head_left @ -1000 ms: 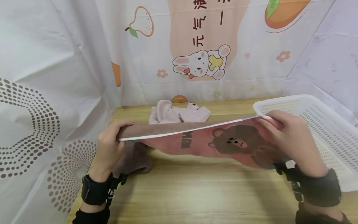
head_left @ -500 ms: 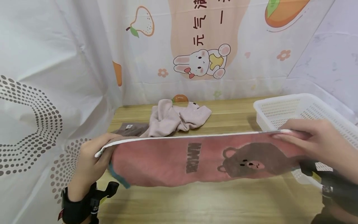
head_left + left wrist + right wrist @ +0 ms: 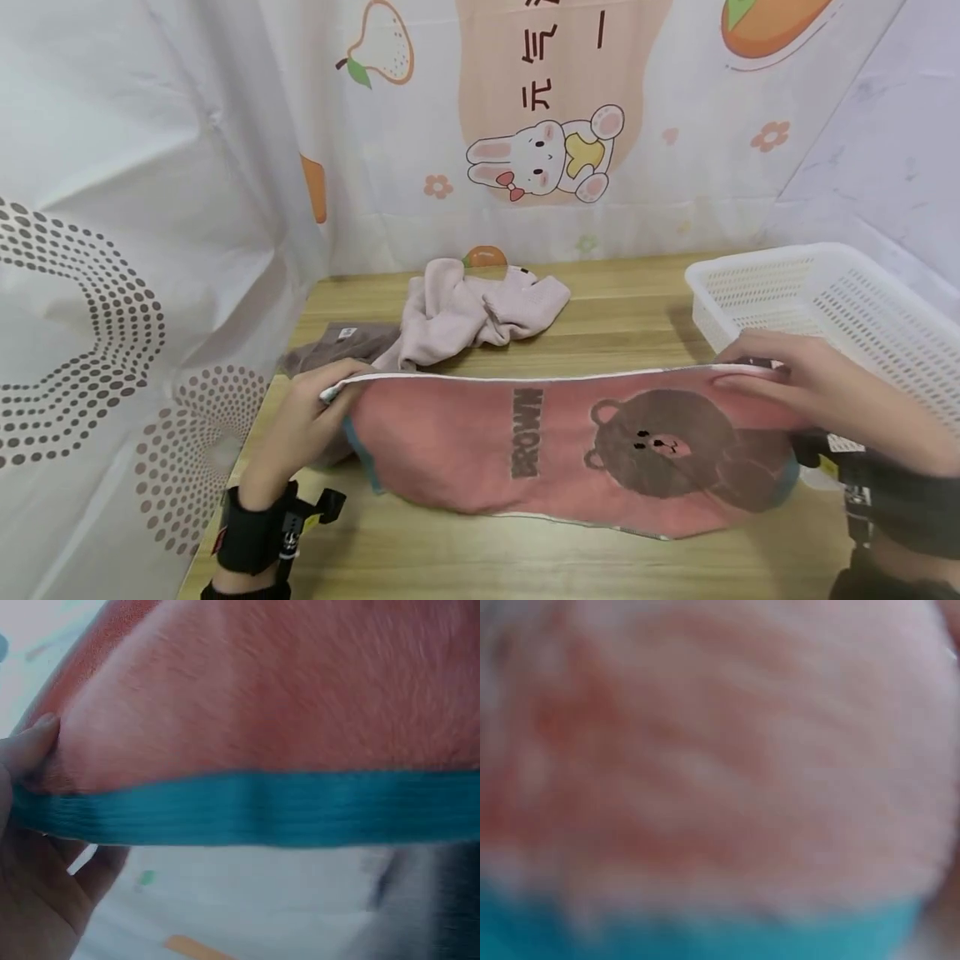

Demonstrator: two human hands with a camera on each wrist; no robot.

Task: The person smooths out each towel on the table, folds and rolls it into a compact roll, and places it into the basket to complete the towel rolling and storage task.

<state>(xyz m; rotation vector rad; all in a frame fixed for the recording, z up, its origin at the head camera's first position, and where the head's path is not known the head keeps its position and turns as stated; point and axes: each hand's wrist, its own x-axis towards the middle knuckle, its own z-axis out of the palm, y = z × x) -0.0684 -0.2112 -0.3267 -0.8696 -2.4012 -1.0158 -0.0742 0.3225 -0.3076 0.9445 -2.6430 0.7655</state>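
A pink towel [image 3: 465, 442] with a brown bear and the word BROWN hangs stretched between both hands above the table. My left hand [image 3: 303, 421] pinches its upper left corner, and my right hand [image 3: 802, 387] pinches the upper right one. In the left wrist view the thumb presses on the pink pile of the towel [image 3: 300, 690], beside its teal edge band. The right wrist view is blurred and filled by the towel [image 3: 705, 750]; hardly any of the hand shows there.
Behind the towel lie a crumpled pale pink cloth [image 3: 450, 312] and a grey-brown cloth [image 3: 360, 343] with a small white label. A white perforated plastic basket [image 3: 765, 262] stands at the right of the wooden table [image 3: 525, 567]. Printed curtains enclose the back and left.
The towel has turned from nearly edge-on, with its grey-brown back showing, to hanging with the bear side facing me. Both hands moved outward, then slightly back in.
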